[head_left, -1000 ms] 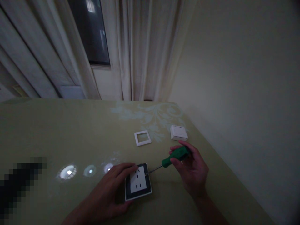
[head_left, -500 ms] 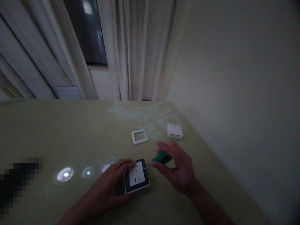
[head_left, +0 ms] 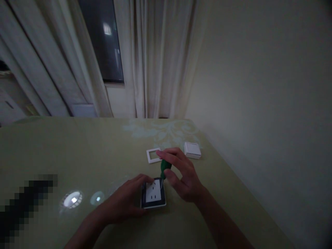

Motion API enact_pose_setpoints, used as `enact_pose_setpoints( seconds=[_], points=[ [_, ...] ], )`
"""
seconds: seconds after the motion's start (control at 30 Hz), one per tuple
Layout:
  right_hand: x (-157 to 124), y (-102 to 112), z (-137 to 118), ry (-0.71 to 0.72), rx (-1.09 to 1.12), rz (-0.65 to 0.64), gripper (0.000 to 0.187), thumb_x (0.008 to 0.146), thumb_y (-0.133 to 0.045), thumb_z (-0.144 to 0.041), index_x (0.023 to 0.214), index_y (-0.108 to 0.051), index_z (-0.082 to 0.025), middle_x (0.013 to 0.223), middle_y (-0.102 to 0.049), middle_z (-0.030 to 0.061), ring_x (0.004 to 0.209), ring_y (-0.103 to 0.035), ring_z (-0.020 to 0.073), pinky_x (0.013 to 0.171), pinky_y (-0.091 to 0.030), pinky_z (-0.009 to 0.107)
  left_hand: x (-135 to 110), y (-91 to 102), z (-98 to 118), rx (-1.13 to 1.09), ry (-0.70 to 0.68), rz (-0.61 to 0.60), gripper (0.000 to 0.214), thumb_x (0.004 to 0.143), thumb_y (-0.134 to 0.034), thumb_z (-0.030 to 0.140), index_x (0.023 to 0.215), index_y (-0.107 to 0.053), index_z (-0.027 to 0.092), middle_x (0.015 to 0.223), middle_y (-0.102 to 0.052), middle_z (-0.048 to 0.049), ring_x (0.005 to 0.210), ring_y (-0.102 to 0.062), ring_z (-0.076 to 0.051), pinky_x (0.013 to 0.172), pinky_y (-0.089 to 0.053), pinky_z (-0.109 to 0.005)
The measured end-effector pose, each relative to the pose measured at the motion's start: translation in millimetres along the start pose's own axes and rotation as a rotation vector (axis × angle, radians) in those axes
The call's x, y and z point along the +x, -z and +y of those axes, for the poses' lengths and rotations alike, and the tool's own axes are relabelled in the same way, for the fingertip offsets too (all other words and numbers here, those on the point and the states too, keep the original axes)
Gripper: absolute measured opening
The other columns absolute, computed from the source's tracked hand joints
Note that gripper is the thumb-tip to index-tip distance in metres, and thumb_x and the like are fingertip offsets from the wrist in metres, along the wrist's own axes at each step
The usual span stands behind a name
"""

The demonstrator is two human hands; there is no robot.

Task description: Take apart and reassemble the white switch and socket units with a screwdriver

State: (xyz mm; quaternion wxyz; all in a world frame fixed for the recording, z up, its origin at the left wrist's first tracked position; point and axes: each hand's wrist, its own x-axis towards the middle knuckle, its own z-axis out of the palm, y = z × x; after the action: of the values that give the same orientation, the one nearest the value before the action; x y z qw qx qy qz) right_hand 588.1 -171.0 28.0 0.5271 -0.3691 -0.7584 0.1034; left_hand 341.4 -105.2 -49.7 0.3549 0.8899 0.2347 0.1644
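Observation:
A wall socket (head_left: 153, 193) with a white slotted face and a dark border lies on the table. My left hand (head_left: 131, 195) is closed on its left side, fingers over the top edge and thumb at the lower left corner. In my right hand (head_left: 181, 174) is a screwdriver with a green handle (head_left: 165, 167), gripped between thumb and fingers. It stands nearly upright, and its thin metal shaft (head_left: 162, 183) reaches the dark border right of the white face. Exactly where the tip rests is too small to tell.
Beyond my right hand lies a white square frame (head_left: 148, 156), partly covered by the fingers. A white box-shaped piece (head_left: 192, 150) sits near the table's right edge, close to the wall (head_left: 249, 103). A pixelated dark shape (head_left: 23, 204) is at the left.
My right hand has moved left and tipped the screwdriver from a low slant to nearly upright over the socket. My left hand keeps its hold. The view has shifted slightly.

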Motion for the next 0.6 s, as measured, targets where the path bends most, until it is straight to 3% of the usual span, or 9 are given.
enact_pose_setpoints(
  seconds=[0.07, 0.2, 0.27, 0.37, 0.5, 0.6],
  points=[
    [-1.3, -0.6, -0.9, -0.003, 0.014, -0.003, 0.049, 0.11, -0.052, -0.021, 0.156, -0.059, -0.037, 0.134, -0.069, 0.007, 0.119, -0.07, 0.0222, 0.1, -0.061, 0.041, -1.6, -4.5, -9.9, -0.036, -0.011, -0.009, 0.069, 0.078, -0.08, 0.022, 0.141, -0.055, 0.032, 0.135, -0.071, -0.0061, 0.117, -0.071, -0.03, 0.101, -0.059, -0.044],
    [-9.1, -1.5, 0.8, 0.002, -0.051, 0.194, 0.042, 0.101, -0.075, -0.023, 0.14, -0.073, -0.039, 0.113, -0.065, 0.0036, 0.1, -0.069, 0.0191, 0.085, -0.063, 0.033, -8.4, -17.1, -29.6, -0.029, -0.015, 0.045, 0.086, 0.074, -0.081, 0.018, 0.151, -0.048, 0.037, 0.152, -0.063, -0.0082, 0.134, -0.063, -0.036, 0.113, -0.052, -0.055],
    [-15.1, -1.2, 0.3, -0.022, -0.047, 0.189, 0.037, 0.104, -0.071, -0.029, 0.14, -0.073, -0.037, 0.115, -0.063, 0.0054, 0.1, -0.068, 0.0201, 0.084, -0.064, 0.034, -11.1, -22.6, -34.6, -0.013, -0.011, 0.08, 0.087, 0.074, -0.082, 0.019, 0.151, -0.048, 0.039, 0.154, -0.062, -0.0081, 0.138, -0.061, -0.038, 0.114, -0.051, -0.059],
    [-24.0, -1.0, -3.1, -0.069, 0.012, 0.075, 0.044, 0.112, -0.051, -0.027, 0.154, -0.062, -0.036, 0.13, -0.066, 0.0098, 0.115, -0.069, 0.0248, 0.094, -0.064, 0.042, -13.0, -27.2, -34.6, 0.001, -0.015, 0.114, 0.086, 0.074, -0.083, 0.021, 0.151, -0.05, 0.039, 0.154, -0.063, -0.009, 0.139, -0.061, -0.04, 0.114, -0.052, -0.061],
    [-34.3, -3.9, -7.2, -0.049, -0.061, 0.246, 0.044, 0.098, -0.081, -0.03, 0.141, -0.071, -0.037, 0.112, -0.063, 0.0058, 0.093, -0.07, 0.021, 0.079, -0.066, 0.035, -13.6, -28.5, -30.5, 0.004, -0.005, 0.111, 0.085, 0.074, -0.084, 0.022, 0.152, -0.053, 0.037, 0.154, -0.063, -0.0097, 0.138, -0.061, -0.04, 0.114, -0.053, -0.06],
    [-41.0, -5.3, -9.2, -0.074, -0.068, 0.232, 0.042, 0.103, -0.072, -0.036, 0.144, -0.07, -0.033, 0.122, -0.062, 0.0106, 0.097, -0.071, 0.0242, 0.079, -0.068, 0.039, -14.6, -29.3, -30.9, 0.007, -0.005, 0.115, 0.086, 0.074, -0.083, 0.02, 0.153, -0.052, 0.038, 0.154, -0.063, -0.0094, 0.139, -0.061, -0.04, 0.115, -0.052, -0.06]
  ],
)
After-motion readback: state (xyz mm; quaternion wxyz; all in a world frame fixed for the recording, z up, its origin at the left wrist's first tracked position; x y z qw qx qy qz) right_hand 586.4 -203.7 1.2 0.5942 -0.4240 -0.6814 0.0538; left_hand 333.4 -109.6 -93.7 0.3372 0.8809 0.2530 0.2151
